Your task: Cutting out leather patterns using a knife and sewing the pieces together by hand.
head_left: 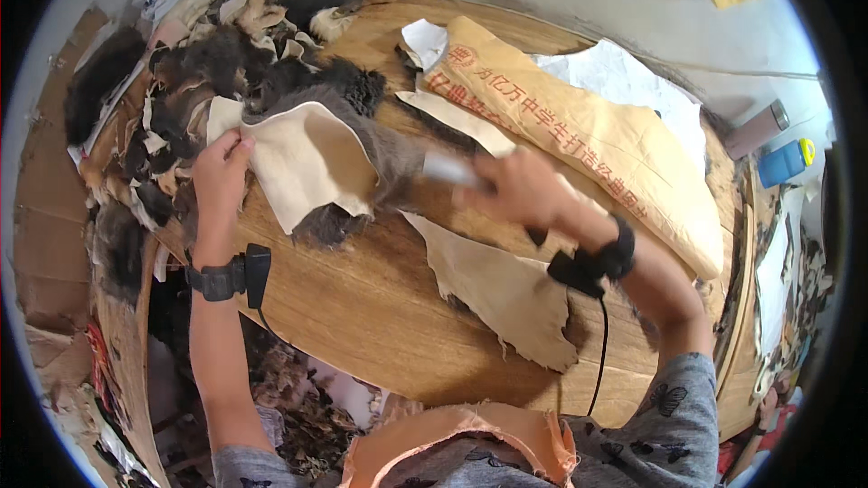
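Observation:
My left hand pinches the left edge of a fur pelt piece, thumb on top. Its cream skin side faces up, and grey-brown fur shows round its far, right and near edges. To the right, my right hand is closed round a pale, flat tool, smeared by motion; its exact kind does not show. The tool's tip points left, close to the pelt's fur. Nearer to me, an irregular cream hide piece lies on the wooden table, below my right hand.
Dark fur scraps are heaped at the far left. A printed brown paper sack lies at the far right, over white paper. Beyond stand a pinkish flask and a blue bottle. Another person's arm shows at lower right.

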Action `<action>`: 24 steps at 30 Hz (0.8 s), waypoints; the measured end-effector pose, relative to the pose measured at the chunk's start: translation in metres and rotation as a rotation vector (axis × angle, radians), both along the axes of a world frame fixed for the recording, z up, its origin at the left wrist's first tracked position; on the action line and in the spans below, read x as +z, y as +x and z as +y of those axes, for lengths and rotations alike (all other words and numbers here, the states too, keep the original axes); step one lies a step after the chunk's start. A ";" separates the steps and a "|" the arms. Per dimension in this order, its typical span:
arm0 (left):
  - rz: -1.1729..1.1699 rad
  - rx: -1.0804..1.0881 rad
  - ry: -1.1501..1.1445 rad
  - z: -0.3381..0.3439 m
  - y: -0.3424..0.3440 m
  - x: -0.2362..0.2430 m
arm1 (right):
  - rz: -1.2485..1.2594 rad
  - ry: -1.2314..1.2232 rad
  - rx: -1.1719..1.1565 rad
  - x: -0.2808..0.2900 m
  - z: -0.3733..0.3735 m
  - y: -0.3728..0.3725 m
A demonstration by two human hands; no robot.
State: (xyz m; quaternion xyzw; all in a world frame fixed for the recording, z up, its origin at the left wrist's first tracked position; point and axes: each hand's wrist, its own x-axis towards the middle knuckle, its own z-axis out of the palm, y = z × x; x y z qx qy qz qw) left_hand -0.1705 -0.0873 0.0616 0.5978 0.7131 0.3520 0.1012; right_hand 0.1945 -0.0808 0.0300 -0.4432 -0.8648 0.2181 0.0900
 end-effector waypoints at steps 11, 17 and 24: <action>0.062 -0.108 0.075 -0.028 0.061 0.022 | -0.072 -0.001 0.028 -0.019 -0.116 0.047; 0.076 -0.482 0.095 -0.057 0.126 0.022 | 0.033 0.106 -0.159 0.032 -0.196 0.188; 0.043 -1.006 -0.071 -0.120 0.251 0.004 | -0.207 0.087 -0.722 0.040 -0.300 0.334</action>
